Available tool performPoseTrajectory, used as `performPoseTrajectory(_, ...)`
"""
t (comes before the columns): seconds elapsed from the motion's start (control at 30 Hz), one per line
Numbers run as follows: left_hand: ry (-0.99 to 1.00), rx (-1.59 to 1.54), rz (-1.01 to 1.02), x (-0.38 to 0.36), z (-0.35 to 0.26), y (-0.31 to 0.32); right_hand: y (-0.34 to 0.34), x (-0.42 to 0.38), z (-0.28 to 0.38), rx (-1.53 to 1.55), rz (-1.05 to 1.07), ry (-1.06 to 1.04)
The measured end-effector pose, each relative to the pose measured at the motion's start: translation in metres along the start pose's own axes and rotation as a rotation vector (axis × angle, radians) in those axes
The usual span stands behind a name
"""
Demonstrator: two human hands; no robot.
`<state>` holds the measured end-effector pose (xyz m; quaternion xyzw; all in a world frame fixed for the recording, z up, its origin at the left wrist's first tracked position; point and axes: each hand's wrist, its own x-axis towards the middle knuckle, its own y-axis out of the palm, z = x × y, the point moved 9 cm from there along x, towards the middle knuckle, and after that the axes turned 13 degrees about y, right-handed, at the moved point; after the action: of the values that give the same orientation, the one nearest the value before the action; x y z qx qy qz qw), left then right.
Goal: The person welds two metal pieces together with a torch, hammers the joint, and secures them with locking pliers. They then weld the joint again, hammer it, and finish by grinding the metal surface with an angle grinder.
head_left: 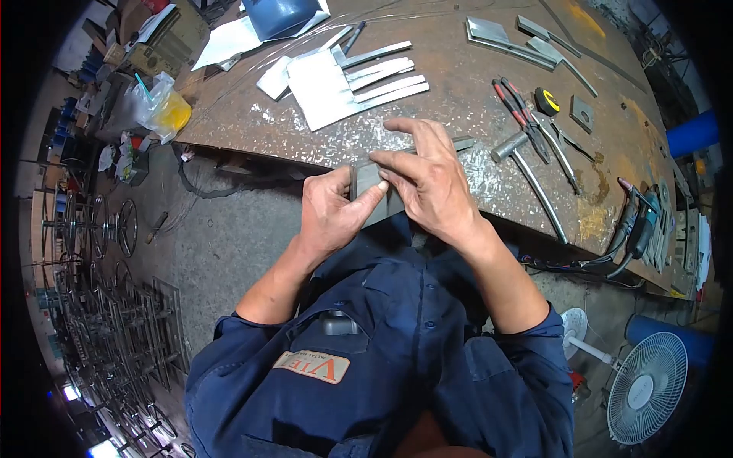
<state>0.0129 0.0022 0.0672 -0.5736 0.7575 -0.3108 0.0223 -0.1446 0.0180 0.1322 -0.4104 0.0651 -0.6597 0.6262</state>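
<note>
A flat grey metal piece (369, 177) is held between both hands at the table's front edge. My left hand (336, 208) grips its left end, with the thumb on its face. My right hand (434, 177) holds its right part between thumb and fingers, the index finger raised. A thin metal strip (463, 143) sticks out beyond the right hand. Just behind the hands, a bright metal plate (317, 88) and several metal strips (389, 93) lie on the table. A hammer (510, 147) rests to the right of my right hand.
The worn metal table (458, 107) bears red-handled pliers (527, 122), a yellow tape measure (546, 101), a square plate with a hole (582, 114), more metal pieces (508, 42) and an angle grinder (644, 225). A bag of yellow liquid (169, 113) hangs at left. A fan (641, 389) stands lower right.
</note>
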Motion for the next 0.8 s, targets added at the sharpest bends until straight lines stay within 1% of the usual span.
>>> performPoseTrajectory(0.1,0.008,0.041,0.019,0.003,-0.010,-0.002,-0.003,-0.001,0.000,0.031,-0.037,0.009)
performPoseTrajectory(0.17,0.043,-0.020,-0.004,0.005,-0.019,-0.003,-0.006,-0.001,0.001,0.040,-0.062,0.007)
performPoseTrajectory(0.27,0.093,-0.023,0.011,0.015,-0.034,-0.007,-0.016,-0.001,-0.002,0.040,-0.077,0.028)
performPoseTrajectory(0.33,-0.003,-0.108,0.000,0.023,-0.020,-0.010,-0.037,-0.001,-0.011,-0.050,-0.233,0.021)
performPoseTrajectory(0.37,-0.050,-0.157,0.011,0.031,-0.017,-0.014,-0.047,-0.004,-0.025,-0.056,-0.268,0.090)
performPoseTrajectory(0.4,-0.114,-0.321,-0.001,0.036,-0.015,-0.015,-0.056,-0.007,-0.035,-0.093,-0.306,0.122)
performPoseTrajectory(0.47,-0.177,-0.442,-0.021,0.045,-0.004,-0.024,-0.055,-0.016,-0.066,-0.175,-0.207,0.161)
performPoseTrajectory(0.5,-0.207,-0.492,-0.036,0.048,0.001,-0.028,-0.050,-0.021,-0.073,-0.221,-0.192,0.137)
performPoseTrajectory(0.53,-0.234,-0.519,-0.061,0.047,0.007,-0.031,-0.047,-0.024,-0.079,-0.217,-0.202,0.149)
performPoseTrajectory(0.6,-0.273,-0.572,-0.067,0.041,0.016,-0.032,-0.034,-0.027,-0.077,-0.277,-0.168,0.093)
performPoseTrajectory(0.67,-0.308,-0.577,-0.048,0.034,0.020,-0.029,-0.031,-0.027,-0.073,-0.273,-0.218,0.095)
performPoseTrajectory(0.73,-0.355,-0.586,-0.040,0.025,0.023,-0.026,-0.012,-0.024,-0.076,-0.245,-0.026,0.109)
performPoseTrajectory(0.8,-0.359,-0.590,-0.045,0.021,0.022,-0.026,-0.009,-0.021,-0.079,-0.224,-0.015,0.082)
